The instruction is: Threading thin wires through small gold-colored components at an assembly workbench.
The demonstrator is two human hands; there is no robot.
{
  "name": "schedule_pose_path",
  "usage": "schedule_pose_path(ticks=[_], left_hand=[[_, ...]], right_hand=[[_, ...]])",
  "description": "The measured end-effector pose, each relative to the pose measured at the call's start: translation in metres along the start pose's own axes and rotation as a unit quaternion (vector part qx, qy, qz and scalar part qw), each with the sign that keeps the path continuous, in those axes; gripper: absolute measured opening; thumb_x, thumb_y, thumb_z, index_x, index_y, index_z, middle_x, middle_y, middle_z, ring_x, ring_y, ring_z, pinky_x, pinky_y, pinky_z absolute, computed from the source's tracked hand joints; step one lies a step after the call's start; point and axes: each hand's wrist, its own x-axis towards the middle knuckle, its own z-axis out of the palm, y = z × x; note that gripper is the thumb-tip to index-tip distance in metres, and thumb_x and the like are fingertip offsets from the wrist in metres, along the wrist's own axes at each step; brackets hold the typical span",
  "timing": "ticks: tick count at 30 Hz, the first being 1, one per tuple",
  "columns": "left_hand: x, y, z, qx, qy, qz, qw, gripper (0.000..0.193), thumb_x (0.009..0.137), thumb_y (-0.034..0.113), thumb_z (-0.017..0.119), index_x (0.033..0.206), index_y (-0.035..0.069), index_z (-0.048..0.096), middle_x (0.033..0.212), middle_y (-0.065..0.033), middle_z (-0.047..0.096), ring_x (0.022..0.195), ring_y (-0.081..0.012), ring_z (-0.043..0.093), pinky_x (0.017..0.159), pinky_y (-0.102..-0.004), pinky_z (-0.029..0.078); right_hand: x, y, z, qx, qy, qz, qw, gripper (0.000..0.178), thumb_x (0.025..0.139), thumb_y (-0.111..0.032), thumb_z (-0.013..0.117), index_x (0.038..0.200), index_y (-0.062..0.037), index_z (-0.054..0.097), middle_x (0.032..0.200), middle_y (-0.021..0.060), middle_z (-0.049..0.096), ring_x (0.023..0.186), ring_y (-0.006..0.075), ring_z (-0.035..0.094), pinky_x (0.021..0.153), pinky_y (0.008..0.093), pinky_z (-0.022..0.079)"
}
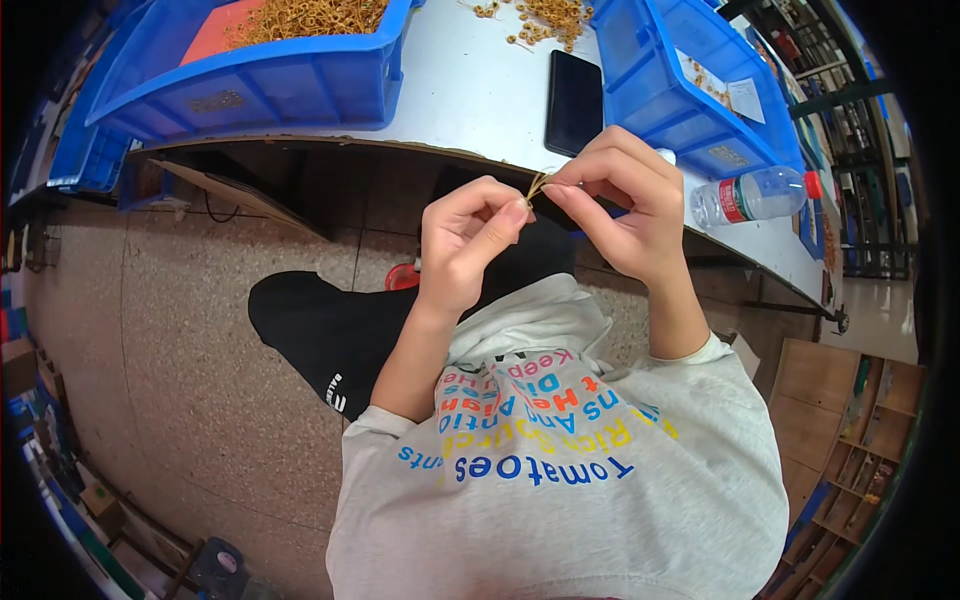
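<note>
Strands (537, 185), thin and golden, sit pinched in left hand (462, 240) and right hand (632, 205), nearer the person than the black phone (574, 102); right of the phone lies a bottle (765, 194).

Wires (535, 187) at one o'clock: thin, metal-like. Desk (460, 90), twelve o'clock: smooth top. Bin (260, 95), eleven: ribbed plastic, faint sheen. Phone (574, 103), one: glossy. Bottle (770, 192), two: clear, shiny plastic. Shelf (812, 375), four: matt, wood-like. Shirt (560, 515), six: creased cloth. Trousers (320, 325), nine: matt cloth. Floor (230, 400), eight: speckled, stone-like.
</note>
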Motion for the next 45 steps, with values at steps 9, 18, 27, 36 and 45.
schedule_pose_path(ticks=[9,18,27,36,45], left_hand=[[-0.003,-0.007,0.002,-0.107,0.038,-0.003,0.994,0.007,0.091,0.003,0.059,0.092,-0.001,0.064,0.083,-0.007,0.059,0.07,-0.0103,0.05,0.065,-0.0191,0.04],[-0.005,-0.006,0.006,-0.021,0.041,0.048,0.998,0.008,0.092,0.004,0.057,0.093,-0.001,0.064,0.086,-0.0083,0.059,0.071,-0.0108,0.049,0.066,-0.0195,0.039],[-0.002,-0.008,0.002,-0.257,-0.083,-0.006,0.963,0.01,0.092,0.003,0.052,0.092,-0.001,0.061,0.084,-0.0088,0.056,0.066,-0.0122,0.045,0.066,-0.0227,0.037],[-0.004,-0.014,0.008,-0.401,-0.139,-0.125,0.897,0.01,0.093,0.008,0.053,0.092,0.0,0.06,0.078,-0.0079,0.054,0.063,-0.0127,0.042,0.064,-0.0287,0.031],[-0.004,-0.019,0.012,-0.459,-0.176,-0.164,0.855,0.011,0.094,0.012,0.054,0.091,0.002,0.059,0.07,-0.0061,0.053,0.059,-0.0132,0.039,0.062,-0.0297,0.028]], right_hand=[[-0.006,-0.001,0.004,0.079,0.025,0.038,0.996,0.006,0.075,0.003,0.073,0.078,-0.0017,0.07,0.073,0.0015,0.057,0.055,0.0066,0.039,0.049,0.018,0.028],[-0.019,0.001,0.006,0.172,0.008,0.096,0.98,0.005,0.075,0.0,0.071,0.078,-0.0027,0.07,0.074,0.0024,0.055,0.062,0.0092,0.039,0.057,0.0202,0.03],[-0.019,0.019,0.008,0.35,0.074,0.125,0.925,0.011,0.074,0.005,0.071,0.082,-0.0033,0.073,0.077,0.0021,0.055,0.063,0.0069,0.039,0.055,0.0186,0.029],[-0.021,0.038,0.011,0.412,0.017,0.07,0.908,0.013,0.076,0.004,0.072,0.087,-0.0034,0.074,0.079,0.0023,0.056,0.064,0.0079,0.042,0.057,0.0184,0.031],[-0.025,0.042,0.019,0.474,0.026,0.103,0.874,0.009,0.078,0.001,0.072,0.086,-0.0039,0.074,0.078,0.003,0.056,0.064,0.0089,0.044,0.058,0.0185,0.034]])
